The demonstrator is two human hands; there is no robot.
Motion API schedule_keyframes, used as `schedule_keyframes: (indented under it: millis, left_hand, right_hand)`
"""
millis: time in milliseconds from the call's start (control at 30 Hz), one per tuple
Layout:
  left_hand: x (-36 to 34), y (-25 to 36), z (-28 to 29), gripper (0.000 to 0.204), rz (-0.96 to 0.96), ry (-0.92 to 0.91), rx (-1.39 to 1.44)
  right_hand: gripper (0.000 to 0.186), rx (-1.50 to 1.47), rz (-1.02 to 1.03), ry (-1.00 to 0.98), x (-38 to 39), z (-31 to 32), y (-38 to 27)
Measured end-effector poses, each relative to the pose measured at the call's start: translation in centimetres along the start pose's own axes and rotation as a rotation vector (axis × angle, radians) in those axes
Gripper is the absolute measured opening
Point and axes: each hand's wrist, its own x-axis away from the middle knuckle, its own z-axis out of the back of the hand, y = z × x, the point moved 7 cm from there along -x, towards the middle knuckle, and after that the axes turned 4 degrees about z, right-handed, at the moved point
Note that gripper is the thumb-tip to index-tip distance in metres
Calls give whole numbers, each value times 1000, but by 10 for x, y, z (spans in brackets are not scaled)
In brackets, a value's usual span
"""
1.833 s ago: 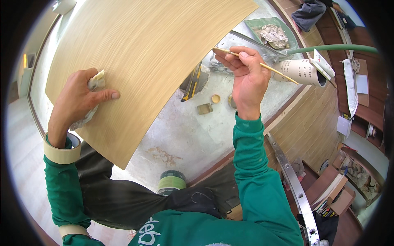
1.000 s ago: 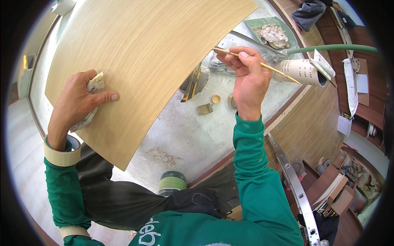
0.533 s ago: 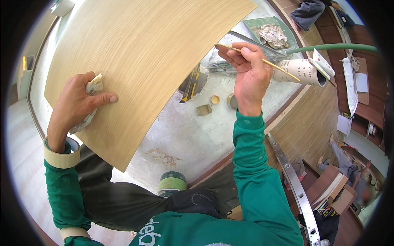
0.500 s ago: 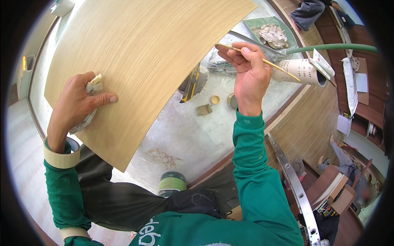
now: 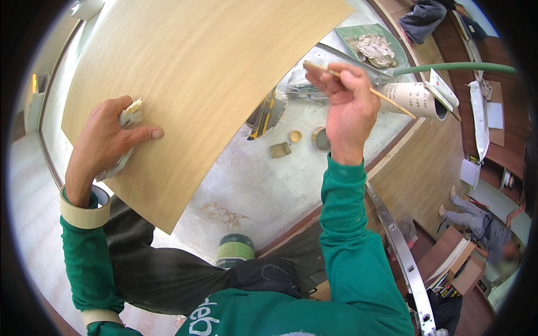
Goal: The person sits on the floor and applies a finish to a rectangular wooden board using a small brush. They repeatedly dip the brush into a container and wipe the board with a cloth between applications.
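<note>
A large wood-grain panel [image 5: 207,73] slants across the view in front of me. My left hand [image 5: 109,134] rests on its left part, closed around a crumpled whitish rag [image 5: 131,116], with the thumb laid on the panel face. A roll of masking tape [image 5: 84,215] circles my left wrist. In my right hand [image 5: 354,109], palm turned up, is a thin paintbrush [image 5: 392,102]; its bristle end is just off the panel's right edge. Below that edge lie a yellow-and-black utility knife [image 5: 261,116], a small square container [image 5: 279,149], a little round yellowish pot [image 5: 295,136] and a round tin [image 5: 321,140].
To the right are a green tray [image 5: 398,53] with crumpled paper [image 5: 376,50], a printed cardboard tube [image 5: 412,96] and a green hose [image 5: 459,65]. A metal level [image 5: 400,252] lies lower right. A green bucket [image 5: 235,249] stands near my legs. Another person [image 5: 485,227] is at far right.
My right hand has drawn slightly right with the brush, its tip now farther from the panel edge. My left hand has barely moved. The person at far right has shifted posture.
</note>
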Motion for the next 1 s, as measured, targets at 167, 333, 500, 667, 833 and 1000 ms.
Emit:
schedule_keyframes:
  millis: [167, 333, 500, 667, 833, 1000]
  left_hand:
    - [-3, -1, -1, 53, -39, 1, -12]
    - [1, 0, 1, 55, -39, 33, -18]
    - [0, 0, 0, 54, 15, -6, 17]
    - [-1, 1, -1, 55, 0, -13, 30]
    - [1, -4, -1, 57, 6, 47, -21]
    - [-1, -2, -1, 57, -1, 14, -30]
  right_hand:
    - [24, -10, -72, -93, 38, -16, 4]
    - [24, -18, -82, -119, 42, -24, 4]
    - [23, 7, -66, -119, 41, -23, 5]
    - [22, 14, -70, -95, 40, -22, 6]
    - [22, 28, -69, -80, 37, -20, 7]
    - [22, -9, -70, -71, 33, -15, 10]
